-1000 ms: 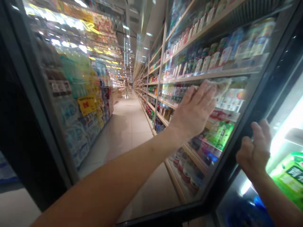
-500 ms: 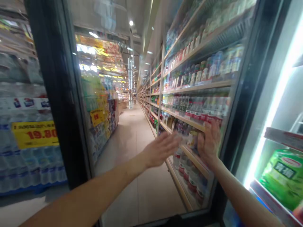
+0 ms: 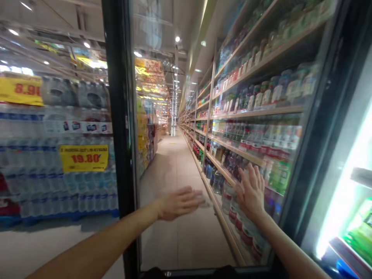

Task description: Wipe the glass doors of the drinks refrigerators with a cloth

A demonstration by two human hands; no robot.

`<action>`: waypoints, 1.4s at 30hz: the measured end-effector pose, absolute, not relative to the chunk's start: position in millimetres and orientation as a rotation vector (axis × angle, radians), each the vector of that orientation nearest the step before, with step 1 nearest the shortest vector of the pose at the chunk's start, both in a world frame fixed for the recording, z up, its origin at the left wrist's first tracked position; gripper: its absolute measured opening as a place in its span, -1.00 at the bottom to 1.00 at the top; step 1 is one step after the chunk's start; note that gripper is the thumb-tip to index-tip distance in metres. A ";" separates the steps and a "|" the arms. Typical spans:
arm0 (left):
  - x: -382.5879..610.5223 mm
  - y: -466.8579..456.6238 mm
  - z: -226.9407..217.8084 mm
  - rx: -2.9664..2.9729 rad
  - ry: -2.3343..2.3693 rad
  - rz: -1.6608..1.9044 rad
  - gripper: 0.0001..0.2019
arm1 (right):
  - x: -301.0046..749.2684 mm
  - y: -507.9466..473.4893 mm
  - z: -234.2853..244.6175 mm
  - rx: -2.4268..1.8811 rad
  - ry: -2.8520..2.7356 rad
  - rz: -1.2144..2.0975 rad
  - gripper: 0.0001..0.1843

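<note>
A glass door with a black frame stands in front of me. My left hand is stretched out flat against or close to the glass, its fingers pointing right; a faint reflection shows at the fingertips. My right hand is raised with spread fingers near the right part of the pane. Neither hand holds anything. Whether each palm fully touches the glass I cannot tell.
Through the glass, or mirrored in it, an aisle floor runs beside shelves of bottles. Stacked bottled water with yellow price signs stands left. At right, a lit cooler holds a green package.
The door's left frame edge now stands more upright and farther right in view. Both hands appear lower and a little farther left. More stacked water shows, and less of the cooler.
</note>
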State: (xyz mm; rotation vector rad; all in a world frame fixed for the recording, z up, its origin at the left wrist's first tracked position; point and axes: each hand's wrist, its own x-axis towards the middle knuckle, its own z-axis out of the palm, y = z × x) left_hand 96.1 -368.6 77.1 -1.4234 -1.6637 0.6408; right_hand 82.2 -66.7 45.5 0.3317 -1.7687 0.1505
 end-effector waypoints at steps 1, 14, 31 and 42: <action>96.3 -372.8 79.3 -1.318 -1.716 0.595 -0.65 | 81.8 -66.6 45.2 0.329 -1.761 0.163 -0.32; 102.3 -414.4 116.0 -0.703 -1.702 0.380 -0.60 | 78.8 -62.0 43.4 0.333 -1.737 0.153 -0.34; 103.0 -417.7 50.0 -0.422 -1.689 0.067 -0.54 | 86.7 -73.4 46.6 0.302 -1.764 0.131 -0.41; 98.2 -392.5 87.0 -0.403 -1.666 -0.088 -0.43 | 126.9 -257.2 80.9 1.031 -1.599 0.520 -0.46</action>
